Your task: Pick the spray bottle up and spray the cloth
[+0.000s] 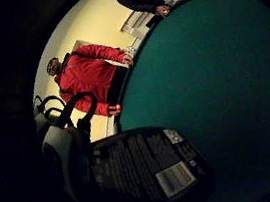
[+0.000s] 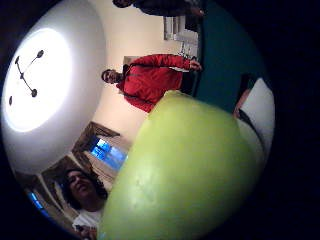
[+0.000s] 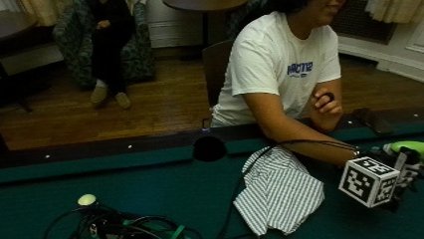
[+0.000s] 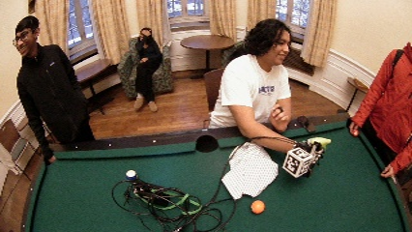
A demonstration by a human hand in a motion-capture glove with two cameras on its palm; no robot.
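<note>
The likeliest slip seemed a spray that missed: the bottle (image 4: 318, 142) sat off past the cloth's (image 3: 278, 191) edge, so a nozzle aimed wrong would wet the felt (image 3: 152, 186) instead. The right hand (image 3: 397, 172) hovered just above the table beside the cloth, forearm reaching across from the person's side. Whether its fingers were wrapped round the bottle I could not tell, though the green body (image 2: 185, 175) and dark label (image 1: 149, 167) filled both palm views, close against the palm

One lime-green plastic spray bottle (image 4: 320, 141), one white striped cloth (image 4: 250, 170), one orange ball (image 4: 257, 207), one white ball (image 4: 130, 174).
</note>
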